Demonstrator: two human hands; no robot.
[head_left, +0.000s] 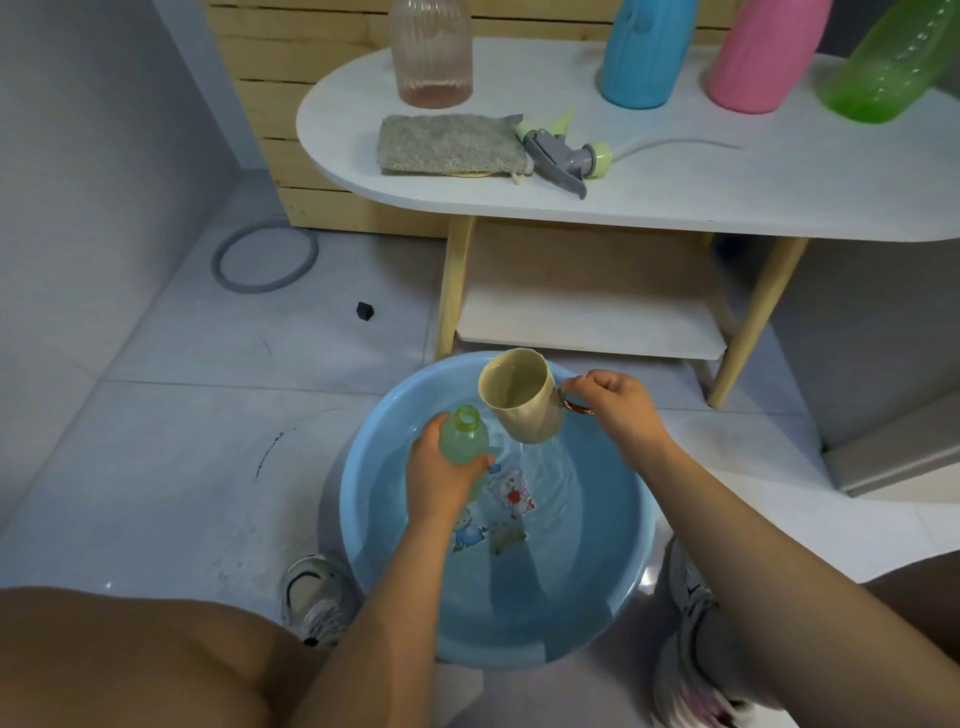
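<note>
— Over the basin, who holds what?
— The right hand grips the cup by its handle, mouth tipped left. The left hand has its fingers wrapped round the bottle, neck up, its opening just left of and below the cup's rim.

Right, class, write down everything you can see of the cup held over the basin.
The cup is cream, smooth, plastic-looking, with a wide mouth and a brownish loop handle. The right hand grips that handle, holding it tilted, mouth tipped toward the bottle close beside it, over the water in the blue basin, near the far rim. Whether its base touches the water is unclear.
</note>
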